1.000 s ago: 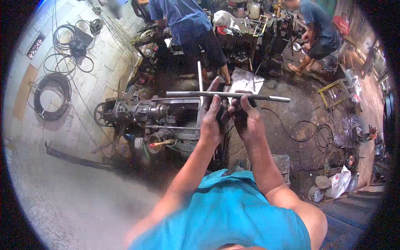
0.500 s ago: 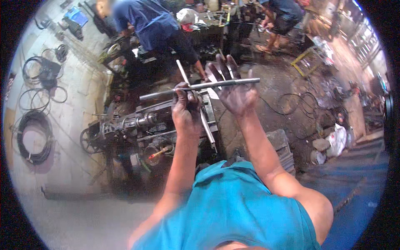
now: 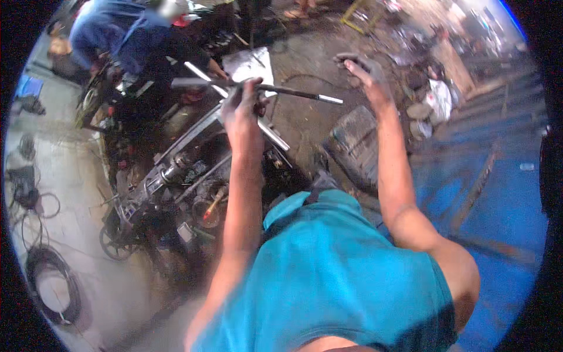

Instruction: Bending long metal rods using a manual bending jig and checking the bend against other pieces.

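My left hand (image 3: 241, 108), its fingers darkened with grime, is closed around a slim metal rod (image 3: 299, 94). This rod lies roughly level across my view, with a bright tip at its right end. Below it a pale silver bar (image 3: 274, 135) crosses at a slant behind my left hand; whether the hand touches that bar I cannot tell. My right hand (image 3: 368, 73), also darkened, is raised to the right, apart from the rod. Its fingers are loosely bent with a gap from the thumb, and nothing shows in them.
A lathe-like machine (image 3: 170, 173) with a handwheel stands lower left, a red-tipped brush (image 3: 212, 206) beside it. Far left, a person in blue (image 3: 111, 35) bends over. A white sheet (image 3: 261, 61) lies beyond my left hand. A cable coil (image 3: 53, 284) is at the left, a yellow frame (image 3: 352, 17) far off.
My right hand has left the rod and moved right, its spread fingers now bent. The left hand keeps the rod, which now slopes down to the right. My whole view has turned.
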Tool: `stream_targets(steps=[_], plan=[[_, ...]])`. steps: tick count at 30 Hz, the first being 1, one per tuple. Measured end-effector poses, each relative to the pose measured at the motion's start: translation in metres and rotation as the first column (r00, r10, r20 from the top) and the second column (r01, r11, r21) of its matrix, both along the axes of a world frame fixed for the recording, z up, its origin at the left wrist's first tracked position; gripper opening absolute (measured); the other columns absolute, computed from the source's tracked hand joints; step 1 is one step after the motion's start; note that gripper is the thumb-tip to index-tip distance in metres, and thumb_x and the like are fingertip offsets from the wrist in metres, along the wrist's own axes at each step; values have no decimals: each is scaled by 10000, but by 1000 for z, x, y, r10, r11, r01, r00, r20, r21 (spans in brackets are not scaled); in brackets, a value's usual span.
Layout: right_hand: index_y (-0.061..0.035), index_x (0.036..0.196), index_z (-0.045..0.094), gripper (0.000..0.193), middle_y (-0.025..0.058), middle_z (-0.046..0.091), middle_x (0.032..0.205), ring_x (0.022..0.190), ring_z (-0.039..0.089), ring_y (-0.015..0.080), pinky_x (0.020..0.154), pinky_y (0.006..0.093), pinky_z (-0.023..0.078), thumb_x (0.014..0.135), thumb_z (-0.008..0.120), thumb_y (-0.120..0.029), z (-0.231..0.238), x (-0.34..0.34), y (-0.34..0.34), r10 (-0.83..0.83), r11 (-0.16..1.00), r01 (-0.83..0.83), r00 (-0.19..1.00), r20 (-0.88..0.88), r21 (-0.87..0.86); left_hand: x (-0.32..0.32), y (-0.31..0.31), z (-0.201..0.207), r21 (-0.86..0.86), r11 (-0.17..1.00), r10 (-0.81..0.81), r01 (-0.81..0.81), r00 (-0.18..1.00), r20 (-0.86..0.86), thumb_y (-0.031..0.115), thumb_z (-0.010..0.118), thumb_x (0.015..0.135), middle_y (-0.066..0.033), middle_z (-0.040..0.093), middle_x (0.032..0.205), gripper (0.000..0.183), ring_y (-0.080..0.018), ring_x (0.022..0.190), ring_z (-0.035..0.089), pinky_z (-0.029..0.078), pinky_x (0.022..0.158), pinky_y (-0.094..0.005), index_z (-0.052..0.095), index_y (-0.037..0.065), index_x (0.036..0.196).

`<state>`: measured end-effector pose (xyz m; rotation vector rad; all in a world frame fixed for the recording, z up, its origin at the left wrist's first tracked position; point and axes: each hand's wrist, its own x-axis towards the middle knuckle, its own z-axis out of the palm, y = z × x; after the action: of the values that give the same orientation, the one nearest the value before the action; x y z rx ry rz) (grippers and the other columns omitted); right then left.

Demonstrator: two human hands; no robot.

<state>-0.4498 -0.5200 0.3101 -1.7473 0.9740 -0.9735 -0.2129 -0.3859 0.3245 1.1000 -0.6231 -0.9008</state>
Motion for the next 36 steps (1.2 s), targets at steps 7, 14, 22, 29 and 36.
stream_targets(steps=[7,14,22,29,36], plan=[[8,948,653,247,200,663,889,848,649,279,762,381,484,755,621,-143,-87,-41,38,-224,944,80,869,-441,-321,-128,-77,-75,420,902,-384,104,639,667,306,720,749,-200,661,708,327,-313,664,656,489,654,-395,699,-17,789],[47,898,621,264,215,648,794,722,629,256,671,391,473,716,612,-144,-297,-164,25,-524,814,553,831,-185,177,-269,-145,-178,769,618,-777,165,279,565,426,749,683,-222,666,911,477,-359,873,647,506,792,-432,699,39,957],[8,997,647,324,190,677,891,882,647,235,745,365,489,787,679,-237,-501,-223,3,-719,527,697,671,-183,485,-352,-194,-345,801,476,-878,362,137,459,298,647,816,-208,674,875,400,-314,849,673,512,744,-386,623,14,1097],[1,891,678,331,241,657,905,862,644,352,736,423,493,769,685,-307,-549,-231,-80,-678,108,735,547,-491,670,-339,-200,-454,874,338,-941,349,129,313,302,580,848,-221,659,849,312,-372,879,645,494,766,-424,632,34,1000],[33,1065,573,369,254,569,1077,1010,567,380,823,437,457,739,615,-134,-596,-287,-37,-550,325,906,415,-724,272,-358,-197,-523,933,186,-982,308,83,168,313,579,854,-227,660,883,342,-372,905,641,489,781,-426,639,26,1030]])
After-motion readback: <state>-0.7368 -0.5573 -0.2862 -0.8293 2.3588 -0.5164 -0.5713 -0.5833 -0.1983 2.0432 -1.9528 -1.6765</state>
